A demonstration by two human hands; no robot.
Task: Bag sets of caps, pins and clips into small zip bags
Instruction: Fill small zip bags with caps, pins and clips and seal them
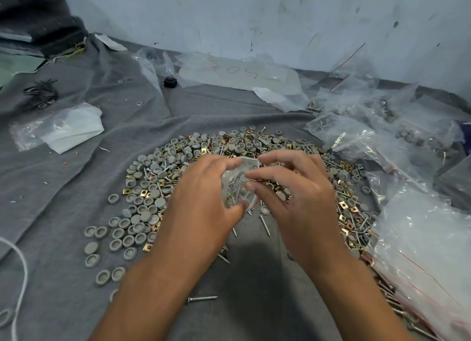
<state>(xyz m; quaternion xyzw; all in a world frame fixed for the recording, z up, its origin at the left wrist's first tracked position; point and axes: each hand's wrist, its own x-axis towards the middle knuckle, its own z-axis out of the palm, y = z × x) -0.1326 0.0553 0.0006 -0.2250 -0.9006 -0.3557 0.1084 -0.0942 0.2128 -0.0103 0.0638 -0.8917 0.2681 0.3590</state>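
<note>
A small clear zip bag (237,182) with pins and other parts inside hangs between both hands above the heap. My left hand (204,198) grips its left side, thumb at the bottom corner and fingers at the top. My right hand (293,190) pinches its right edge with fingers and thumb. Below lies a wide heap of grey round caps (142,213), gold square clips (346,205) and metal pins (265,224) on a grey cloth (76,182).
Filled zip bags (339,131) pile up at the right, and a stack of clear bags with red strips (423,251) lies at the near right. A folded white cloth in plastic (68,129) lies at the left. A loose screw (201,299) lies near my left forearm.
</note>
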